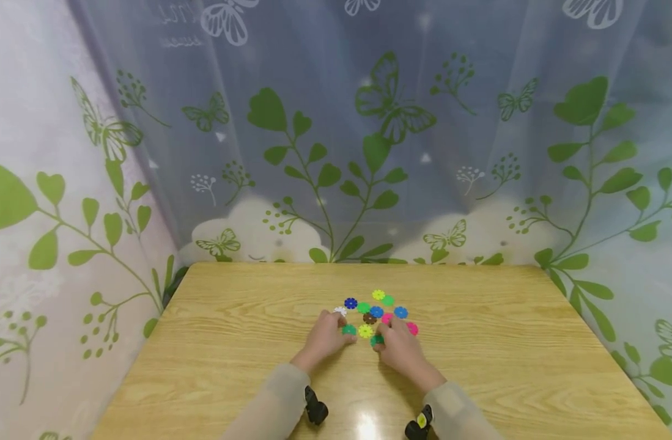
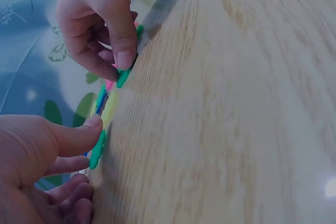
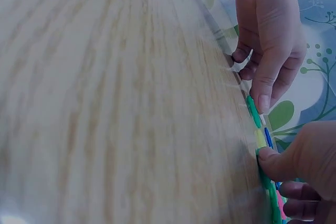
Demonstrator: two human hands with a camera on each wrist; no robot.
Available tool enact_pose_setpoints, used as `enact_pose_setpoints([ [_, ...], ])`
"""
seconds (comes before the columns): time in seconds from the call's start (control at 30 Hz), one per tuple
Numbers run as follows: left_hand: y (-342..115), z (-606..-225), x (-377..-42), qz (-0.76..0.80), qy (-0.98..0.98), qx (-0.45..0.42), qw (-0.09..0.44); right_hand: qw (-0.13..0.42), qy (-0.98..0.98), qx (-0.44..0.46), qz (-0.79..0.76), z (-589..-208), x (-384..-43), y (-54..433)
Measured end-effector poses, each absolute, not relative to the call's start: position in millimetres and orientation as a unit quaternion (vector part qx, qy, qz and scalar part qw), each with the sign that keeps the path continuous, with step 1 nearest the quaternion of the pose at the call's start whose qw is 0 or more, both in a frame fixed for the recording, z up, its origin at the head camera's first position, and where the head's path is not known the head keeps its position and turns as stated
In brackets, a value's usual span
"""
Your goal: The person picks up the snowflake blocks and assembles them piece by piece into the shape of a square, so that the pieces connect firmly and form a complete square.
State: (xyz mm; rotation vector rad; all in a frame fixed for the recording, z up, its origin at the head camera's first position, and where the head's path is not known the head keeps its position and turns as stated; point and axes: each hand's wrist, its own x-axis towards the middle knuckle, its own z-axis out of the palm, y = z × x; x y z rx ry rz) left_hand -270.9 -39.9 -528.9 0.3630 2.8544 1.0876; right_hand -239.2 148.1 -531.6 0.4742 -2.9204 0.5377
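Note:
Several flat, notched plastic snowflake discs in mixed colours lie in a cluster on the wooden table. My left hand (image 1: pixel 326 336) is at the cluster's near left, with thumb and index finger at opposite edges of a green snowflake disc (image 1: pixel 349 330), pinching it low at the tabletop. In the left wrist view this green disc (image 2: pixel 97 150) shows below the thumb. At the near right, my right hand (image 1: pixel 400 347) pinches another green snowflake disc (image 1: pixel 376 340) between thumb and index finger. A yellow-green disc (image 1: pixel 365 331) lies between the two hands.
Beyond the hands are a dark blue disc (image 1: pixel 351 303), a brown disc (image 1: pixel 370 318), a white disc (image 1: pixel 340 311) and a yellow disc (image 1: pixel 378 294). A pink disc (image 1: pixel 413 329) lies beside the right hand. Patterned curtains (image 1: pixel 336 183) surround the table (image 1: pixel 231 342).

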Motion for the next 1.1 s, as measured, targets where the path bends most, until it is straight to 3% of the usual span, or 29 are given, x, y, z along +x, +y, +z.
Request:
enact_pose_setpoints([
  [0.37,-35.7,-527.8,-277.4,0.357,0.928,0.096,0.04,0.042,-0.975,0.153,0.157,-526.4,-240.9,145.3],
  [0.73,-39.3,-535.6,-273.6,0.422,0.901,0.085,0.045,-0.084,-0.978,0.118,0.148,-515.8,-248.2,144.2],
  [0.87,-42.7,-537.4,-271.0,0.466,0.881,0.074,0.046,-0.078,-0.978,0.121,0.149,-517.4,-247.3,146.7],
  [1.1,-48.8,-530.1,-266.9,0.49,0.866,0.091,0.052,-0.018,-0.967,0.14,0.212,-524.7,-243.0,151.4],
])
